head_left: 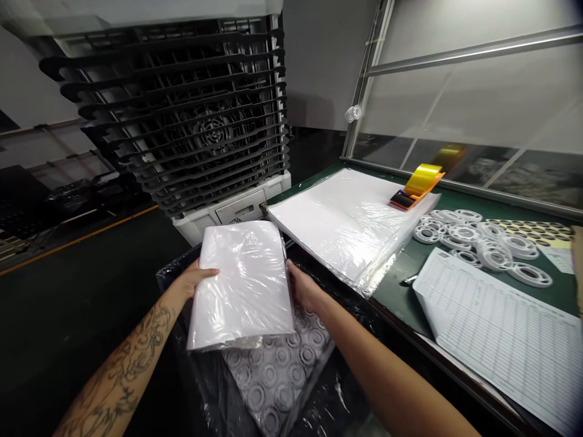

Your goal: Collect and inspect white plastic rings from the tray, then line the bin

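Both forearms reach forward; left hand (pixel 194 280) and right hand (pixel 303 288) grip the edges of a white plastic-wrapped flat pack (pixel 243 285) above a bag-lined bin of grey ringed trays (pixel 277 379). Slick film could slip from either hand.

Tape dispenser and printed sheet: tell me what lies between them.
Head view: loose white plastic rings on the green table, between orange tape dispenser and printed sheet.

To my right runs a dark green worktable (pixel 565 291). On it lie a large flat stack of white sheets in clear plastic wrap (pixel 346 221), loose white plastic rings (pixel 483 243), a printed paper form (pixel 505 337), and yellow perforated sheets (pixel 542 232).
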Available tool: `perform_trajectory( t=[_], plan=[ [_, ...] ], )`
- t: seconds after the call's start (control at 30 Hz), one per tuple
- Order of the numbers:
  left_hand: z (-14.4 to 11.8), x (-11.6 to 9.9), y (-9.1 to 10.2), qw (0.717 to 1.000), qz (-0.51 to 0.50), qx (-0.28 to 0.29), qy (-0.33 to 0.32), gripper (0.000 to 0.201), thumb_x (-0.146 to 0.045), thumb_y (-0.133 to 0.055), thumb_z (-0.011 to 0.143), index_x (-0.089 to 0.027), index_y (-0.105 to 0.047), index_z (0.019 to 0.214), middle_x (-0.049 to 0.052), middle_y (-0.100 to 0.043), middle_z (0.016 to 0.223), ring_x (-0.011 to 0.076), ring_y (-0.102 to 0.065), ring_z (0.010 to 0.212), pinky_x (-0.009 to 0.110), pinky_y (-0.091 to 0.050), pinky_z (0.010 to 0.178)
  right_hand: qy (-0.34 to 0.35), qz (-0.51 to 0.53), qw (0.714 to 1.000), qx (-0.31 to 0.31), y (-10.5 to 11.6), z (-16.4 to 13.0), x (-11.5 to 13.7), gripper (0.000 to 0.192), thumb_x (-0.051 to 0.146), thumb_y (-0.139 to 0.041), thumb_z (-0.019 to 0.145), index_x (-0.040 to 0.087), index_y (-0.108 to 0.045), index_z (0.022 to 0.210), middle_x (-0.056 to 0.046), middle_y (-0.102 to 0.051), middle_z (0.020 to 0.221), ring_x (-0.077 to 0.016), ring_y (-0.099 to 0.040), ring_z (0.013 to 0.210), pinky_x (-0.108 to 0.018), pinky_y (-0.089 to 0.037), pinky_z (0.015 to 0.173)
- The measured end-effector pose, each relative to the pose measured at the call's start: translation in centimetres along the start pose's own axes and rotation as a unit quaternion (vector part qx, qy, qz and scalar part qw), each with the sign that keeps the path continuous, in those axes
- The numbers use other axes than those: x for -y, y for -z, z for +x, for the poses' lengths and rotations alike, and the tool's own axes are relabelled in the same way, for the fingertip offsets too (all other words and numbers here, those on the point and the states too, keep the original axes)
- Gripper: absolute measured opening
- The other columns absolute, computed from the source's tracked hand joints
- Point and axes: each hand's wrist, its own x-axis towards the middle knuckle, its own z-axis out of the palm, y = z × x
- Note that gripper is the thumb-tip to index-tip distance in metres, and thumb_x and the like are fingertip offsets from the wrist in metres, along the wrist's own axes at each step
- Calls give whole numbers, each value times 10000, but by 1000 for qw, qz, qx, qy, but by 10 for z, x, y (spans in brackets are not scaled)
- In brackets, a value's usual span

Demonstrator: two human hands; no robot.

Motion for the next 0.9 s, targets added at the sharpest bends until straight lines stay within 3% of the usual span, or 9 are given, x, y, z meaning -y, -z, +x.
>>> perform_trajectory(
  t=[0.07, 0.23, 0.33, 0.4, 0.53, 0.63, 0.7, 0.8, 0.9],
  plan=[
    [5, -26, 7, 999, 34, 2, -12, 772, -91, -822, 694, -127, -467, 1379, 139, -659, 1176, 222, -696, 893, 395, -620, 795, 6, 42, 999, 26, 8, -9, 11, 615, 618, -316, 1128, 104, -600, 1312, -115, -657, 1152, -127, -637, 854, -258, -529, 700],
    [5, -90, 19, 984, 170, 28, -43, 793, -115, -784, 759, -111, -454, 1479, 159, -646, 1266, 236, -687, 990, 380, -607, 842, 18, -27, 999, 30, -13, -12, 17, 344, 418, -598, 1070, 108, -610, 1218, -41, -636, 959, -70, -527, 609, -181, -356, 481],
    [-3, -107, 15, 954, 286, 24, -80, 831, -96, -737, 807, -119, -398, 1565, 151, -615, 1360, 264, -650, 1142, 415, -574, 965, 7, -101, 995, -3, -37, -9, 5, 272, 337, -575, 1083, 84, -583, 986, -4, -579, 788, -38, -376, 496, -168, -229, 418],
    [-9, -108, 5, 916, 383, -10, -121, 758, -60, -726, 802, -81, -453, 1509, 148, -614, 1345, 264, -624, 1183, 433, -532, 1045, -1, -143, 990, -6, -47, -11, -5, 270, 284, -587, 1073, 83, -554, 896, -1, -576, 758, -32, -349, 485, -164, -204, 408],
    [-31, -93, -31, 812, 558, -66, -158, 634, -97, -710, 838, -117, -548, 1451, 151, -645, 1287, 310, -618, 1202, 531, -488, 1082, -25, -191, 981, -8, -50, -16, -20, 230, 226, -581, 1062, 86, -545, 882, 4, -564, 766, -36, -380, 504, -164, -226, 416],
    [-53, -69, -65, 743, 638, -102, -175, 707, -114, -569, 936, -193, -413, 1621, 166, -552, 1474, 359, -582, 1292, 592, -454, 1099, -43, -217, 975, -23, -49, -15, -28, 215, 225, -540, 1074, 91, -547, 906, 1, -557, 769, -47, -407, 522, -172, -239, 427],
    [-64, -45, -85, 708, 673, -108, -186, 717, -105, -501, 973, -157, -340, 1670, 190, -519, 1498, 360, -572, 1298, 571, -458, 1089, -55, -241, 969, -29, -50, -13, -32, 237, 237, -537, 1074, 90, -555, 890, -5, -558, 764, -53, -417, 532, -177, -250, 436],
    [-74, -4, -106, 676, 706, -77, -195, 791, -159, -594, 966, -147, -294, 1698, 182, -391, 1631, 350, -431, 1459, 512, -390, 1174, -85, -276, 957, -13, -50, -11, -38, 246, 245, -551, 1065, 87, -571, 877, -15, -582, 769, -61, -437, 541, -184, -273, 452],
    [-78, 30, -118, 670, 718, -39, -185, 823, -312, -634, 987, -146, -273, 1709, 179, -240, 1716, 340, -270, 1574, 494, -267, 1266, -113, -305, 946, -8, -44, -9, -46, 279, 277, -535, 1078, 91, -574, 875, -17, -583, 756, -69, -451, 546, -190, -297, 470]
  ],
)
